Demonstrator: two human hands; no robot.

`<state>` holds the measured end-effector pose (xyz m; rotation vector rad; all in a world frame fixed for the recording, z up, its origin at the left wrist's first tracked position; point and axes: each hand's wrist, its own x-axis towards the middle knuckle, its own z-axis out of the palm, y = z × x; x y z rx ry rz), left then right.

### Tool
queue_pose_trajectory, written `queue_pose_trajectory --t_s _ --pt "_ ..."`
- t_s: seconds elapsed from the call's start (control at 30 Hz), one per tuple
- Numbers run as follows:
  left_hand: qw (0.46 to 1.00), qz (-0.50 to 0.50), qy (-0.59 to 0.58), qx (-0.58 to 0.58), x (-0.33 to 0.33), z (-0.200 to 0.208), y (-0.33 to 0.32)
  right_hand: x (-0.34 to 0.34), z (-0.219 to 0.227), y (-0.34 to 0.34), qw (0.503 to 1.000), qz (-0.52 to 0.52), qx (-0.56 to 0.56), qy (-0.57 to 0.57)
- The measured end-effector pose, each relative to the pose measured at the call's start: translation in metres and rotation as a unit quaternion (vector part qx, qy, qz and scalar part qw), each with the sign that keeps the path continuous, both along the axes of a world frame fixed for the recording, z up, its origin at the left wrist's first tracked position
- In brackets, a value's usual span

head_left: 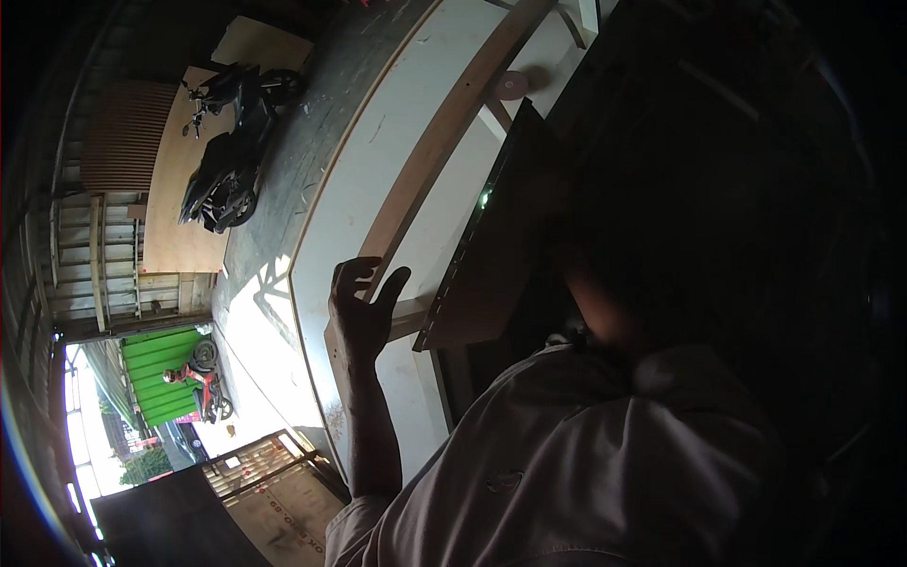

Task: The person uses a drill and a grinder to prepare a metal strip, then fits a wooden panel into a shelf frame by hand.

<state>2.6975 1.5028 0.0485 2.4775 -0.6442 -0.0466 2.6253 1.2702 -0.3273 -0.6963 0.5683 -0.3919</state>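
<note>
My left hand (pixel 361 307) is at the near end of a long wooden beam (pixel 425 165), its fingers curled over one edge and the thumb on the other side. The beam runs away to the upper right above a pale board surface (pixel 373 142). Just right of this hand, a dark flat panel (pixel 496 246) stands tilted, with a row of small bright marks along its edge. My right forearm (pixel 600 302) reaches into deep shadow behind the panel. The right hand itself is lost in the dark, so what it touches cannot be seen.
A round pinkish disc (pixel 512 85) lies beside the beam's far part. Across the concrete floor (pixel 326 104), a black motorcycle (pixel 231 151) stands before plywood sheets (pixel 170 203). A red motorcycle (pixel 203 378) is by a green corrugated panel (pixel 156 378). Brown boards (pixel 283 510) are at lower left.
</note>
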Motion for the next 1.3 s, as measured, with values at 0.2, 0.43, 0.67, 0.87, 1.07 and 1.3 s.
queue_pose_trajectory --t_s 0.2,0.43,0.67,0.87,1.07,1.3 --pt "0.983 -0.107 -0.044 0.144 0.075 -0.015 -0.052 0.029 -0.002 0.025 0.999 -0.049 0.003 0.019" --pt "0.94 -0.196 0.246 0.129 0.131 -0.056 -0.07 0.052 -0.003 0.036 0.996 -0.087 -0.002 0.038" --pt "0.918 -0.191 0.343 0.052 0.122 -0.045 -0.091 0.062 0.0 0.043 0.989 -0.142 -0.02 0.047" --pt "0.939 -0.206 0.262 0.086 0.126 -0.052 -0.084 0.068 0.008 0.046 0.98 -0.188 -0.042 0.043" --pt "0.939 -0.197 0.266 0.087 0.122 -0.052 -0.091 0.083 -0.002 0.049 0.978 -0.176 0.113 -0.014" --pt "0.954 -0.201 0.201 0.099 0.119 -0.054 -0.085 0.06 0.054 0.052 0.986 -0.095 0.069 0.116"
